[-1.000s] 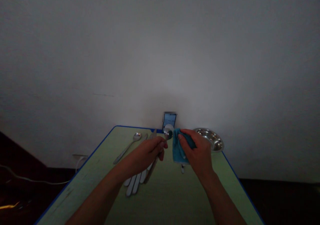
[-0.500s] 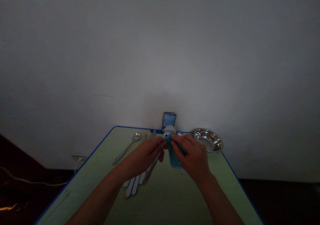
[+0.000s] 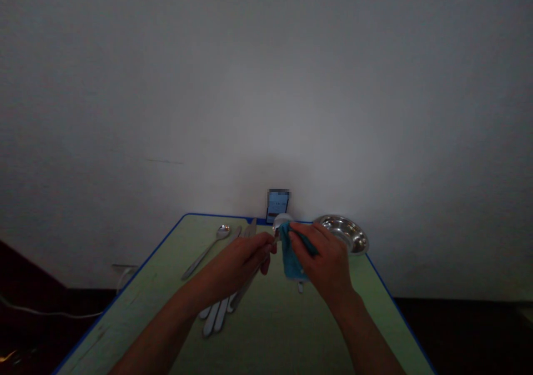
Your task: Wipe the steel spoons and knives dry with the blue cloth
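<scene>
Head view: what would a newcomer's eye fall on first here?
Probably the blue cloth in the right hand, out in front over the green table. Next, the shiny metal bowl at the table's far right corner, and the lit screen upright against the wall behind the hands.

"How does the cloth (image 3: 295, 263) look?"
"Teal-blue, bunched at its top in the right hand (image 3: 322, 250), the lower part hanging loose over the counter (image 3: 300, 330)."
"And the spoon (image 3: 276, 233)?"
"Shiny metal, gripped in the left hand (image 3: 252, 253), its head up by the cloth's top edge and partly hidden. Whether they touch, I can't tell."
</scene>
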Demonstrator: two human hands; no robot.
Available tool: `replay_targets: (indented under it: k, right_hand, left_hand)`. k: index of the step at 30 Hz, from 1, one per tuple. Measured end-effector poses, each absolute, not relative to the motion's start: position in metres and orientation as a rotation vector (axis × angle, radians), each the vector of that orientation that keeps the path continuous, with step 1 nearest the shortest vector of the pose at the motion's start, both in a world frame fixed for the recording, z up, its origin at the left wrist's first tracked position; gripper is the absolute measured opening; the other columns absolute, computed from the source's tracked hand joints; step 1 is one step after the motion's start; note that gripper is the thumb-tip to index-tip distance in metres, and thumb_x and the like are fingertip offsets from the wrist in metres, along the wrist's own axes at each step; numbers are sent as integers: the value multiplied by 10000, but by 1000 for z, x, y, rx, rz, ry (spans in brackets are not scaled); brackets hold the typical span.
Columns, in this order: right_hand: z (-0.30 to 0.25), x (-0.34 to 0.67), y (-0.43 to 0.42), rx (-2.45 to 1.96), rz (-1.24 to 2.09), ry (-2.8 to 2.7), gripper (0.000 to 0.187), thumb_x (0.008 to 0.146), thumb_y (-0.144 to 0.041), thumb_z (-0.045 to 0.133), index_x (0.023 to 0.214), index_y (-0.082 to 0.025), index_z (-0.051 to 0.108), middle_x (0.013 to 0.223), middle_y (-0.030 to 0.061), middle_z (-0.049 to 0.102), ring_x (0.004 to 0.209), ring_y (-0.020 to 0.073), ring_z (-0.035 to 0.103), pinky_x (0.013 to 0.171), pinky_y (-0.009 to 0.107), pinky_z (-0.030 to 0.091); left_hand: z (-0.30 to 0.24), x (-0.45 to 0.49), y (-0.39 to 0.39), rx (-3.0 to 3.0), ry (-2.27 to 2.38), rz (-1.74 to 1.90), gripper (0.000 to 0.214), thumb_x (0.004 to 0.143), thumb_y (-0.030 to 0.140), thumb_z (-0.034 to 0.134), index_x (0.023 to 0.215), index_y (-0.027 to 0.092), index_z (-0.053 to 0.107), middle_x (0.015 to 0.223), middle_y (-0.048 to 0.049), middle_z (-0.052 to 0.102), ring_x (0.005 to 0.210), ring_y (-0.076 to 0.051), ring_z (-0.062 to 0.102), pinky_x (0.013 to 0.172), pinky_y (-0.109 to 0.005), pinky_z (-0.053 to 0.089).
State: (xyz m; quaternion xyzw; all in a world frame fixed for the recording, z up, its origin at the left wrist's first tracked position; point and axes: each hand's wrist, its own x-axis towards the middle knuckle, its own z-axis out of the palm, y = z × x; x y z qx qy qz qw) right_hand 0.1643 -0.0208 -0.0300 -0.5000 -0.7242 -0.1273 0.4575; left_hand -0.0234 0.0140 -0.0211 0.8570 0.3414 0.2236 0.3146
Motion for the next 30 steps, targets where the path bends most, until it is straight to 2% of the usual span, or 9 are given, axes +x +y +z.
replay_targets:
  k: [16,21,30]
  right_hand:
    - [-27,169,-19,-1219,-276,-1706,143,831,-200,576,942,-173,661,822,35,686,734,151,626,681,284,481]
    - [-27,171,-19,-1239,-266,-1671,145,837,-206,571,939,-164,666,819,47,681,733,151,622,695,290,479]
    - [-27,169,-22,-1166,-225,-1788,160,833,-208,581,978,-194,648,840,34,677,741,138,616,687,266,480]
  left_hand:
    - [-24,-26,14,2256,912,552,199,924,219,338,894,194,533,683,39,606,614,-100,533,608,-216,378]
    - [-23,-27,14,2266,914,578,210,928,232,336,882,192,537,673,37,609,641,-107,545,641,-225,387]
    - [-23,-22,16,2247,931,604,222,924,259,334,891,188,542,664,35,598,616,-108,541,626,-228,388]
